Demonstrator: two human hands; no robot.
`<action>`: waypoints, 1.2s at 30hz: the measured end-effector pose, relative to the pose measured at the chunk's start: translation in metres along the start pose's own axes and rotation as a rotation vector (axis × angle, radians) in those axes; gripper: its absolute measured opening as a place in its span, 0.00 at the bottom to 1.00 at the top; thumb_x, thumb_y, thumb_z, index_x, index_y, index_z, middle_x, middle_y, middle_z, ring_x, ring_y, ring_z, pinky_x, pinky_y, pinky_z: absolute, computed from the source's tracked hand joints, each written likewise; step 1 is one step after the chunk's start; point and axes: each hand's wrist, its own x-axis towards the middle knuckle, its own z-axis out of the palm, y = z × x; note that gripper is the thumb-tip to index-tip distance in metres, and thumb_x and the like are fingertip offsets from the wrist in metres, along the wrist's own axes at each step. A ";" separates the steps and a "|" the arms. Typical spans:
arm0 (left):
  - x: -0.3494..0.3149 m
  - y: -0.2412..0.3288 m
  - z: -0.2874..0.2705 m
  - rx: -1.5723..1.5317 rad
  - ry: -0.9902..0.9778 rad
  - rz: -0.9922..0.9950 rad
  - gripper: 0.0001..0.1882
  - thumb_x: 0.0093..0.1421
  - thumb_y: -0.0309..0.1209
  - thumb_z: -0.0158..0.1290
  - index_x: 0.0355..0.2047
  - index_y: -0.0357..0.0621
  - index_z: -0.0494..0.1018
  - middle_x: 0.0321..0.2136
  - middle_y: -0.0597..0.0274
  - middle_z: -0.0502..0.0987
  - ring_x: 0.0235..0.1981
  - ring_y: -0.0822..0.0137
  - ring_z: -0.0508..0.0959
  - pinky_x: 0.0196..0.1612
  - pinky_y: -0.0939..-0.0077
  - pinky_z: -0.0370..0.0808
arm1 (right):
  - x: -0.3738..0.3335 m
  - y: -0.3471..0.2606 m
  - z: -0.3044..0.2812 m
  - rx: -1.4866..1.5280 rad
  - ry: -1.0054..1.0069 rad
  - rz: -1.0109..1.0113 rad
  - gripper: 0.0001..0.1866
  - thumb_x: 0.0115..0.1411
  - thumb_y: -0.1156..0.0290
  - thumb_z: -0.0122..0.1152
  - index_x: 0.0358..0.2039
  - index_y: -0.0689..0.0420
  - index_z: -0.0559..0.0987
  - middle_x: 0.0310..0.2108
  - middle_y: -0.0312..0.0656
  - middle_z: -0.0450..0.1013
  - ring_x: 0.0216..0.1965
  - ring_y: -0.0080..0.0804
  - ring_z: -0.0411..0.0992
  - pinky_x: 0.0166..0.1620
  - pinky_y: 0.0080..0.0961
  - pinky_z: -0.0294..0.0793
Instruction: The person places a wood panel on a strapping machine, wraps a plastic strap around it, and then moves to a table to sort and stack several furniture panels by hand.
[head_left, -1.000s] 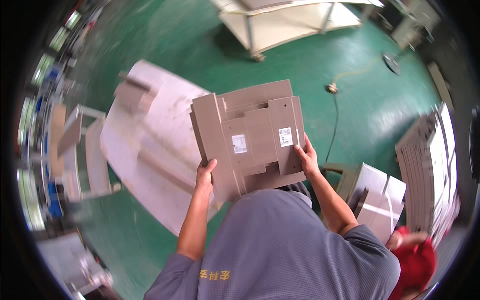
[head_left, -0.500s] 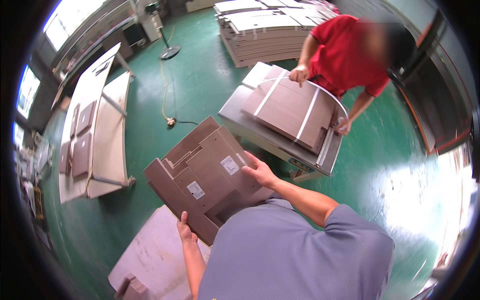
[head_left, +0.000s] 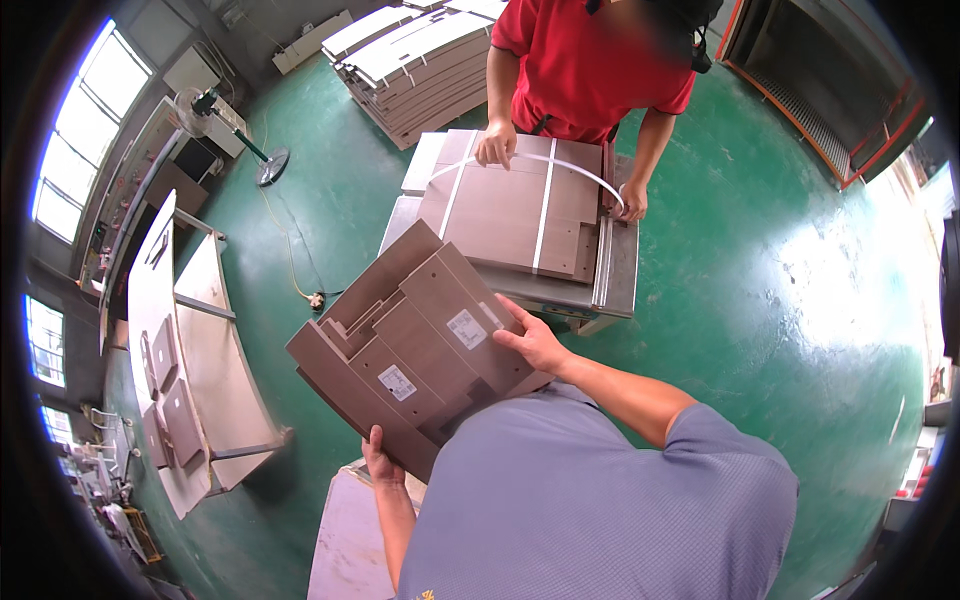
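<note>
I carry a stack of brown flat panels (head_left: 425, 340) in front of my body, tilted, with two white labels on its upper face. My left hand (head_left: 382, 462) grips its near lower edge, thumb on top. At the right edge my right hand (head_left: 535, 340) holds on, thumb over the top face and the other fingers partly hidden. Just beyond, a co-worker in a red shirt (head_left: 590, 75) bends over another stack of brown panels (head_left: 500, 215), which has two white straps across it. The co-worker's hands hold a looped white strap (head_left: 585, 172) above it.
That stack lies on a metal-topped machine table (head_left: 622, 260). A pale worktable (head_left: 235, 410) with several brown panels stands at left. Below my left hand is a pale board surface (head_left: 345, 540). Farther back are piled panels (head_left: 420, 85), a standing fan (head_left: 268, 165) and a floor cable plug (head_left: 316, 300).
My view has turned right, so the machine table, co-worker and worktable sit farther left in the picture. Both my hands keep hold of the panel stack, which stays close to my body.
</note>
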 end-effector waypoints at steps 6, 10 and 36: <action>-0.002 -0.003 0.002 0.008 0.026 0.043 0.40 0.55 0.41 0.70 0.64 0.40 0.66 0.55 0.57 0.76 0.55 0.54 0.77 0.58 0.57 0.77 | 0.007 0.001 -0.005 0.068 -0.045 -0.036 0.44 0.66 0.58 0.69 0.77 0.47 0.56 0.65 0.37 0.69 0.62 0.25 0.66 0.66 0.27 0.65; -0.008 -0.006 -0.001 0.000 0.042 0.059 0.40 0.55 0.41 0.70 0.64 0.40 0.66 0.55 0.57 0.76 0.55 0.54 0.77 0.58 0.57 0.77 | 0.014 0.000 -0.008 0.041 -0.069 -0.028 0.44 0.66 0.59 0.69 0.77 0.47 0.56 0.63 0.38 0.70 0.61 0.24 0.67 0.65 0.26 0.65; -0.032 0.010 0.034 0.033 0.083 0.158 0.29 0.57 0.36 0.70 0.56 0.41 0.73 0.48 0.63 0.80 0.49 0.64 0.80 0.55 0.67 0.78 | 0.028 0.020 -0.010 0.164 -0.152 0.023 0.44 0.66 0.61 0.67 0.76 0.55 0.55 0.70 0.43 0.63 0.69 0.32 0.61 0.70 0.32 0.58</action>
